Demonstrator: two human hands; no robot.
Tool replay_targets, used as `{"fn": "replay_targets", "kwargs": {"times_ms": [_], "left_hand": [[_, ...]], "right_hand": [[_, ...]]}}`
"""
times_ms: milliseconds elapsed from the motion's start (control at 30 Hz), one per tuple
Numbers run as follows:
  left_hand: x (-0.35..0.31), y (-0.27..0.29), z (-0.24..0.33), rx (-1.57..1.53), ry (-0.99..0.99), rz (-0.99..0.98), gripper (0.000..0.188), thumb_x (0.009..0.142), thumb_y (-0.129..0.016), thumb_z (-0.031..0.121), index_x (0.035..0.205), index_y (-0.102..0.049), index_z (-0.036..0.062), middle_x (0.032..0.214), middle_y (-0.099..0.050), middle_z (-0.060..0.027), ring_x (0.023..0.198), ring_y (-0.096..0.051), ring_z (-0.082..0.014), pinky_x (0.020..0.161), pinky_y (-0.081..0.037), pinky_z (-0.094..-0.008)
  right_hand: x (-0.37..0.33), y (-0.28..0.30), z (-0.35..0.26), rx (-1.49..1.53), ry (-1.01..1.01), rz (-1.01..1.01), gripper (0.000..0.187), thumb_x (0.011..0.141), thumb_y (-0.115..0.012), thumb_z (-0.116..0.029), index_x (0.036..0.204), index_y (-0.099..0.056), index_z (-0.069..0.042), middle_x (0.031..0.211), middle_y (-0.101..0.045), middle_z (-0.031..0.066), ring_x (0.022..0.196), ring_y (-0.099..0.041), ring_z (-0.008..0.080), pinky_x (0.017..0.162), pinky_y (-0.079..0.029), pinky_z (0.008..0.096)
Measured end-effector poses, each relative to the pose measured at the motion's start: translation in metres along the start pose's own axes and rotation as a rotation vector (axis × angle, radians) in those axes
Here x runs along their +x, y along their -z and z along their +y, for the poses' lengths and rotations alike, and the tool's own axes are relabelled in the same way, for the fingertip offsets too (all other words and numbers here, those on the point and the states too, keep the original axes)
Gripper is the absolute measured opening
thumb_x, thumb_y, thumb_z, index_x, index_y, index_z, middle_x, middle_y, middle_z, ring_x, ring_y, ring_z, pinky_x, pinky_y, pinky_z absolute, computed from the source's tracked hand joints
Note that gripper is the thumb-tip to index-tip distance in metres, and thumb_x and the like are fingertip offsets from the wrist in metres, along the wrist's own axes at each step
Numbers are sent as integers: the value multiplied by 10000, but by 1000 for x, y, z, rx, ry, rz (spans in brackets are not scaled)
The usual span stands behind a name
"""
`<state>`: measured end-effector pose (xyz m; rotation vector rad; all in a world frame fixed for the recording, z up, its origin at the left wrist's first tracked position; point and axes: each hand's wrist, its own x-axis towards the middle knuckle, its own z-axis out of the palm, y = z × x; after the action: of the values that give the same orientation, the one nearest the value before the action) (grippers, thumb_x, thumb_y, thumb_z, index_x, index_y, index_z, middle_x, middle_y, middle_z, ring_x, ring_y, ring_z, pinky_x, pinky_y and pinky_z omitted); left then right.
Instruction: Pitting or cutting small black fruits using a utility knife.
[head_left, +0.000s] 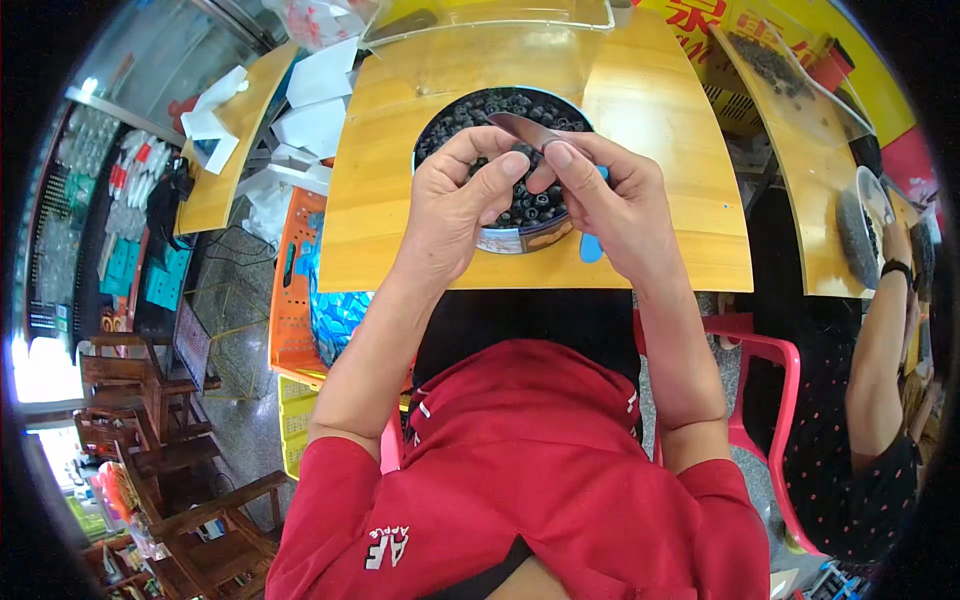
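My right hand is closed around a small knife with a blue handle. Its blade points up and to the left, past my thumb. Close beside it, my left hand has its fingers curled and its thumb bent inward; whatever they may pinch is hidden. Both hands hover over a round tin on the wooden table. Small dark, roundish pieces fill the tin, some with pale rings; their kind I cannot make out.
A clear plastic tub stands at the table's far edge. Left of the table is an orange crate with blue packets. At the right, another person's arm reaches to a bowl on a second table.
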<state>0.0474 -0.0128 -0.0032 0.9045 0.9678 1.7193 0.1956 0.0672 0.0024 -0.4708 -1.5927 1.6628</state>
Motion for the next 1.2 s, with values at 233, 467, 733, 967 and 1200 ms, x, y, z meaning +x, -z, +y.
{"fn": "replay_targets", "kwargs": {"times_ms": [233, 467, 733, 967, 1200], "left_hand": [[1, 1, -3, -7, -19, 5, 211, 863, -670, 87, 1053, -601, 22, 804, -567, 17, 573, -410, -26, 492, -319, -173], [1, 6, -5, 38, -42, -33, 191, 867, -662, 74, 1041, -599, 25, 794, -562, 24, 579, -411, -27, 495, -311, -171], [4, 8, -4, -15, -17, -80, 179, 882, -638, 87, 1041, -587, 21, 785, -552, 17, 569, -403, -37, 493, -312, -183], [15, 37, 13, -251, 128, -48, 220, 953, -486, 245, 976, -553, 37, 801, -491, -38, 531, -395, -78, 462, -319, -190], [23, 62, 41, 135, 142, -4, 166, 920, -570, 212, 855, -585, 60, 732, -582, -18, 544, -447, -63, 448, -327, -196]], "right_hand": [[0, 2, -3, 35, -60, -11, 265, 955, -563, -206, 1093, -640, 8, 771, -643, 39, 496, -398, 9, 422, -292, 166], [-2, 1, -6, 43, -60, -9, 263, 948, -576, -212, 1083, -643, 4, 726, -624, 32, 494, -416, 12, 427, -304, 163], [-1, 1, -3, -3, -58, -3, 235, 943, -584, -210, 1043, -651, -7, 713, -622, 20, 499, -426, 11, 435, -311, 159], [7, 14, -3, 151, -63, 118, 257, 959, -550, -187, 1090, -642, 14, 734, -602, 4, 473, -364, 6, 419, -249, 164], [10, 18, -3, 152, -39, 120, 272, 952, -551, -202, 1052, -651, 31, 715, -609, 14, 489, -408, 19, 426, -305, 173]]}}
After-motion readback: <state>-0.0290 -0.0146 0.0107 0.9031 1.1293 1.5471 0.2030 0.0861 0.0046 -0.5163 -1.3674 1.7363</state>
